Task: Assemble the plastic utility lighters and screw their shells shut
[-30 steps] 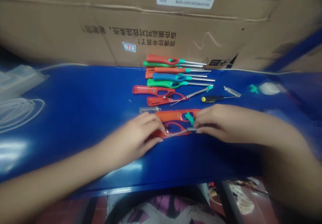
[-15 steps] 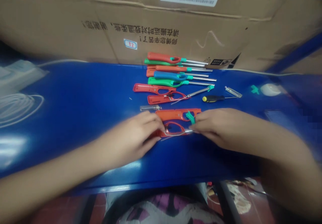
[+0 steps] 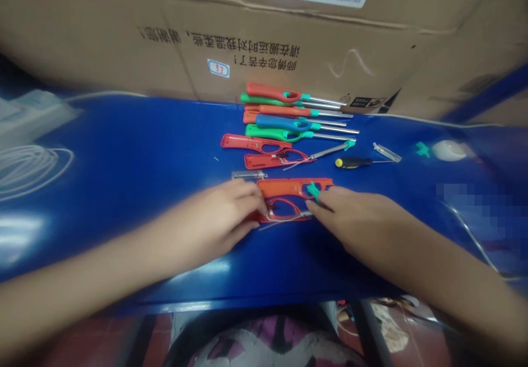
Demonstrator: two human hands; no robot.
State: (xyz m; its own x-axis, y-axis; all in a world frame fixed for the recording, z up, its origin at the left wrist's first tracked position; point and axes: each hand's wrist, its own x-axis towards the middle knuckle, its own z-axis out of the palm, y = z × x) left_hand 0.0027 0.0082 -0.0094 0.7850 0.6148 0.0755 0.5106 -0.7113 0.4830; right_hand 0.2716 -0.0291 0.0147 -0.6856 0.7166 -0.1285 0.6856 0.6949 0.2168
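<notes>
Casing half [image 3: 284, 201]: red-orange, lying on the blue table [image 3: 144, 147] between the two hands, looped opening in view, left end covered by fingers.
White wire [image 3: 284, 220]: runs along the lower side of that loop towards the right end.
Metal tube [image 3: 306, 214]: at the right end of the casing half; mostly hidden beneath fingertips.
Left hand [image 3: 235, 207]: thumb and fingers drawn in narrow, holding the left end of the casing half.
Right hand [image 3: 350, 213]: fingertips bent over the metal tube and touching the work; whether they pinch it or only press, cannot tell.
Orange shell [image 3: 282, 187]: just beyond the casing half, roughly parallel to it.
Teal piece [image 3: 313, 190]: overlaps the orange shell's opening, beside the right fingertips.
Clear reservoir [image 3: 247, 174]: near the orange shell's upper left corner.
Red shells [image 3: 259, 162]: two, farther back, one with wire and a slanting tube.
Screwdriver [image 3: 353, 163]: black handle, yellow end, right of the red shells.
Lighters [image 3: 278, 127]: grouped in a stack, handles red, green, orange and blue, metal noses pointing right.
Cardboard box [image 3: 165, 9]: stands behind, printing upside down.
</notes>
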